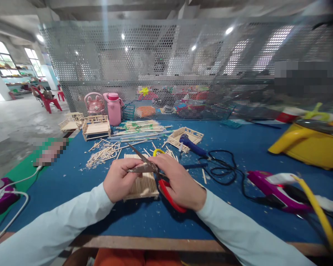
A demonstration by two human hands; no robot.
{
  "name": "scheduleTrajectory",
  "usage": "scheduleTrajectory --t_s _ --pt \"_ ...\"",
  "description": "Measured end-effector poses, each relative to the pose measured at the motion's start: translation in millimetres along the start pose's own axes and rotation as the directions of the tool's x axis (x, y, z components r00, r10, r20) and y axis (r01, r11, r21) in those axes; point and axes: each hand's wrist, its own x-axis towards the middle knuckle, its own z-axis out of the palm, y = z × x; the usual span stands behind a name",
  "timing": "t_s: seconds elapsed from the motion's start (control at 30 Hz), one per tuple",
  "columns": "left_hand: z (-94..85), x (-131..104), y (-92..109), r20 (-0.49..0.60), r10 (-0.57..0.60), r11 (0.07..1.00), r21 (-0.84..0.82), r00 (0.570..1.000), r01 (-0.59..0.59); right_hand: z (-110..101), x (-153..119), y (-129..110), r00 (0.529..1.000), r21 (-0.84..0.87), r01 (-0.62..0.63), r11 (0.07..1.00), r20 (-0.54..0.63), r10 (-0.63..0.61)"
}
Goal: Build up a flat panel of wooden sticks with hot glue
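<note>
In the middle of the head view, my right hand (180, 181) grips a pair of scissors (147, 167) with red handles. Their blades are spread apart and point left. My left hand (121, 178) is closed, thumb and fingers pinched beside the lower blade; what it holds, if anything, is hidden. Below both hands lies a small slatted panel (144, 186) of pale wooden sticks on the blue table. Just beyond is a pile of cut stick pieces (102, 155). A blue glue gun (194, 146) rests against a stick-built tray (187, 136).
Small stick-built furniture models (96, 127), bundled sticks (144, 126) and a pink bottle (114, 109) stand at the back left. On the right are a black cord (224, 170), a purple-and-white tool (277, 190) and a yellow pot (313, 144). Perforated metal mesh (166, 66) closes the table's far side.
</note>
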Motion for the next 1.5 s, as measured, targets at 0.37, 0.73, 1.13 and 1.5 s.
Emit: scheduleTrajectory --t_s 0.37,0.73,1.13,1.5 --pt "-3.0 1 4 -0.053 -0.063 0.996 -0.06 0.997 0.06 9 -6 4 0.996 -0.004 0.025 1.0 -0.08 -0.025" --pt "4.0 -2 5 -0.013 -0.12 0.979 -0.17 0.993 0.116 10 -5 0 0.993 -0.106 -0.059 0.993 -0.109 0.047" --pt "6.1 -3 9 0.018 -0.146 0.985 -0.088 0.989 0.147 7 -4 -1 0.992 0.031 -0.004 1.0 -0.122 0.008" --pt "7.7 3 2 -0.099 -0.263 0.925 -0.31 0.96 0.221 6 -1 9 0.979 0.045 -0.111 0.993 -0.165 0.117"
